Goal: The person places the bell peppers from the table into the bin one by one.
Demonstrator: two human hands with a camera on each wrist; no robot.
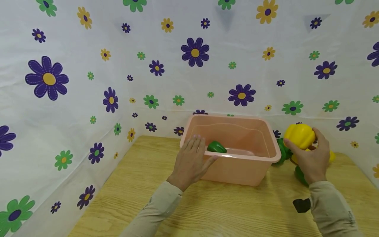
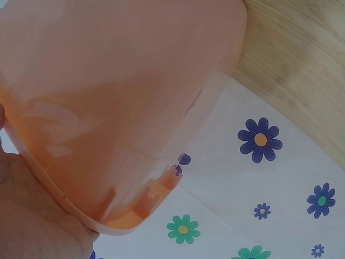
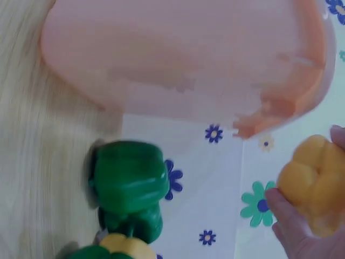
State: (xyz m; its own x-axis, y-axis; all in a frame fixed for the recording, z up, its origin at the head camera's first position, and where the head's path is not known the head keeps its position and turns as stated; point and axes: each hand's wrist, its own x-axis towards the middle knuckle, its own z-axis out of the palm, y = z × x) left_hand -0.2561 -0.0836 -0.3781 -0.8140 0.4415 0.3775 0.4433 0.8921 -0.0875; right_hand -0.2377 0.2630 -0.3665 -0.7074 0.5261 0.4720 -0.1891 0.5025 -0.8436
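Two hands are in view, well apart. The right hand (image 1: pixel 316 161) grips one yellow pepper (image 1: pixel 299 135) between thumb and fingers, raised off the counter (image 1: pixel 219 210) at the bin's 3 o'clock, outside the rim and not touching it. The left hand (image 1: pixel 190 163) lies with straight fingers across the rim at 8 o'clock, its thumb alongside the near edge.

There is one pink bin (image 1: pixel 237 171), upright, with one green pepper (image 1: pixel 217 147) showing inside, toward 9 o'clock and partly hidden by the near rim. Outside, from 3 to 4 o'clock, sits a cluster of green and yellow vegetables (image 3: pixel 132 175); the right hand and overlaps hide parts of it, so its exact number cannot be told. Its nearest green piece stands just beside the bin's wall.

The bin's far rim is near the patterned cloth (image 1: pixel 165 75) at 12 o'clock. The broadest stretch of wood runs from the near wall toward 6 o'clock, with more from 7 to 9 o'clock, reaching the counter's left edge. Toward 3 o'clock, the cluster takes up the room beside the bin. The interior has room to the green pepper's 3 o'clock.
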